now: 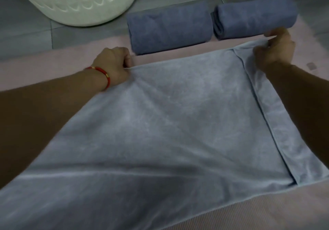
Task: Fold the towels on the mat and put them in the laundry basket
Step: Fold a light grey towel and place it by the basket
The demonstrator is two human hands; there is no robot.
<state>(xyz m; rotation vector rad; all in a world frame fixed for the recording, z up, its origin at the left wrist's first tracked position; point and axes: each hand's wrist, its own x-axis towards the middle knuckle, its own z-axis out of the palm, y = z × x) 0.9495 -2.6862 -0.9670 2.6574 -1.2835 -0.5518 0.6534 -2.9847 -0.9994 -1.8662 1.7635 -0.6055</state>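
The left hand (114, 65) is curled into a fist, its fingers pinching the far left corner of the light blue towel (160, 122); a red bracelet (102, 75) circles that wrist. The right hand (275, 49) grips the far right corner, fingers and thumb closed round a bunched fold of cloth lifted slightly off the surface. Between the two hands the far edge runs taut, and along the right side a narrow strip of the towel lies folded over. This one towel is spread flat on the pink mat (231, 212). Beyond it lie two darker blue towels — the left rolled towel (169, 30) and the right rolled towel (254, 18) — side by side, nearly touching, at the mat's far edge. One white laundry basket (80, 3), pierced with oval holes, stands on the grey tiled floor (26, 39) at upper left.
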